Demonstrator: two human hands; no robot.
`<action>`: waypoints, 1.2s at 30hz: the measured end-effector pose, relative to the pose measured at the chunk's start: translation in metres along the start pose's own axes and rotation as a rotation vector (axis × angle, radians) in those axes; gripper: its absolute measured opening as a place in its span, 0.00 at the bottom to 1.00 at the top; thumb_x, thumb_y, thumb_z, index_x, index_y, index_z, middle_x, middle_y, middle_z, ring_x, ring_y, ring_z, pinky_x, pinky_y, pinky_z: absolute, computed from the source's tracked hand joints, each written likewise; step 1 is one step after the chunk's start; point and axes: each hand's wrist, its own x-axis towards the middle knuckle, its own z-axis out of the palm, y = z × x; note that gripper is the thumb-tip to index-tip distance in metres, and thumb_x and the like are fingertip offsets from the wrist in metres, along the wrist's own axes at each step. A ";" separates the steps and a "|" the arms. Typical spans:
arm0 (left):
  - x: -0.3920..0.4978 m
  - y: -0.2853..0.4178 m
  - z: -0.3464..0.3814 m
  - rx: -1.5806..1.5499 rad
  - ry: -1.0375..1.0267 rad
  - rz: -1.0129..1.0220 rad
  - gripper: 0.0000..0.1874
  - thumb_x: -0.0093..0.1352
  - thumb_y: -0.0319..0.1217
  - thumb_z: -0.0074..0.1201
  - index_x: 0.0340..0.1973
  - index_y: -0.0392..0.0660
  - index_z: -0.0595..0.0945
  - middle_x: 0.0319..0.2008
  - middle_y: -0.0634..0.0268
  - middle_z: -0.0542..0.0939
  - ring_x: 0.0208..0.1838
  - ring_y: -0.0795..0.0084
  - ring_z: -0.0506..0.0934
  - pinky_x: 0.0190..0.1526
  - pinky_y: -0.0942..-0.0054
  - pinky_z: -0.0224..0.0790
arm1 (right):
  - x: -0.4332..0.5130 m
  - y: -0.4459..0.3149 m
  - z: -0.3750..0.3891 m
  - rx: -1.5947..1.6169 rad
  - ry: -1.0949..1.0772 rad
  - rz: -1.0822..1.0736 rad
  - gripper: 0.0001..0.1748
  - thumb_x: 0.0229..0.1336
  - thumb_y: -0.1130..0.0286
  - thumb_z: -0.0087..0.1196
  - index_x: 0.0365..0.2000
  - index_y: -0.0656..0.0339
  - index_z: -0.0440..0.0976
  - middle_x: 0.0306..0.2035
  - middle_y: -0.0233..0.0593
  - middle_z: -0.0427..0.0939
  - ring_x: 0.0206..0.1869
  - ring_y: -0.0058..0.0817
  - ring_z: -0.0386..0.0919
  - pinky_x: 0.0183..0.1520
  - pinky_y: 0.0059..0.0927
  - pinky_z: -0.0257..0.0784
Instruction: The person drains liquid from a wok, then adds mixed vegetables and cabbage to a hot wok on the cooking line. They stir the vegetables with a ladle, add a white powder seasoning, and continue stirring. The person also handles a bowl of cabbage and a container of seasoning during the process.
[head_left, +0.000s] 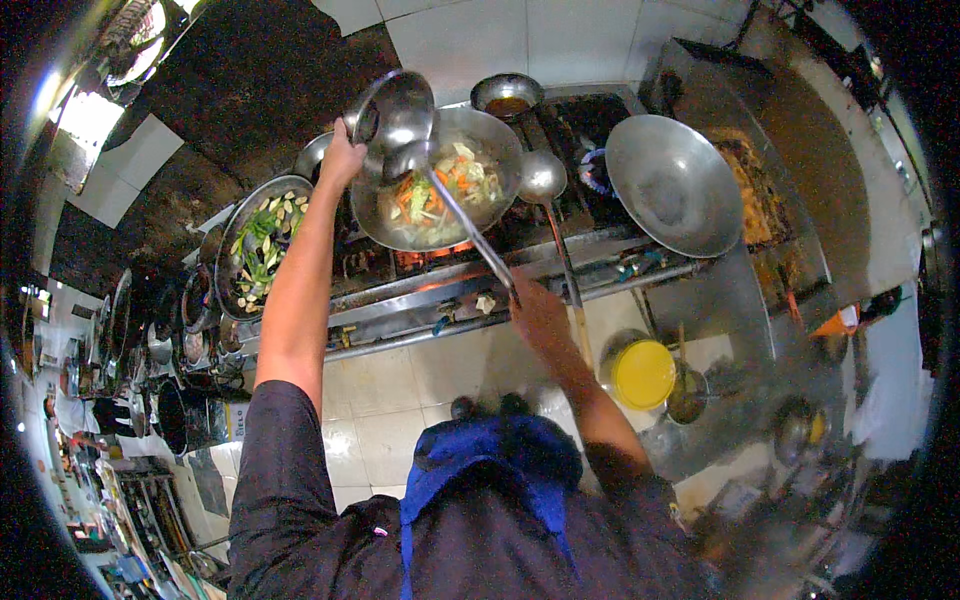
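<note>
My left hand (343, 159) grips the rim of a metal bowl (405, 101), tilted above the left edge of a wok (510, 150) of chopped vegetables (442, 187). In my right hand (538, 313) is the handle of a long metal ladle (469, 223); its head lies over the wok's left part, close below the bowl. Carrots and pale cabbage-like pieces show in the wok, and flames glow under it. Whether the ladle touches the food or the bowl I cannot tell.
Left stands a pan (221, 277) of green vegetables and sliced pieces. A second ladle (541, 176) rests right of the wok, its handle over the stove's front rail (480, 322). Farther right are a lit burner (596, 172) and a bare wok (671, 187). A yellow round lid (643, 375) sits lower right.
</note>
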 end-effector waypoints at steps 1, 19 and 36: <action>-0.004 -0.008 -0.006 0.009 -0.025 0.050 0.41 0.65 0.32 0.52 0.73 0.35 0.58 0.45 0.32 0.82 0.39 0.43 0.86 0.41 0.53 0.81 | -0.009 0.004 -0.005 0.051 -0.024 0.001 0.29 0.62 0.68 0.61 0.61 0.63 0.68 0.31 0.54 0.81 0.33 0.53 0.82 0.36 0.52 0.78; -0.018 -0.016 0.007 -0.154 -0.120 0.200 0.39 0.68 0.32 0.45 0.76 0.46 0.57 0.56 0.31 0.78 0.55 0.36 0.80 0.59 0.50 0.71 | -0.020 -0.023 -0.011 0.346 0.141 0.035 0.23 0.64 0.67 0.59 0.57 0.62 0.71 0.31 0.57 0.81 0.34 0.58 0.81 0.35 0.54 0.74; -0.149 0.086 0.015 0.582 -0.149 0.312 0.53 0.67 0.17 0.48 0.80 0.68 0.40 0.74 0.19 0.43 0.26 0.45 0.85 0.22 0.56 0.80 | -0.066 0.002 -0.091 0.029 -0.010 0.268 0.29 0.56 0.74 0.60 0.60 0.60 0.73 0.37 0.57 0.83 0.40 0.56 0.82 0.43 0.51 0.76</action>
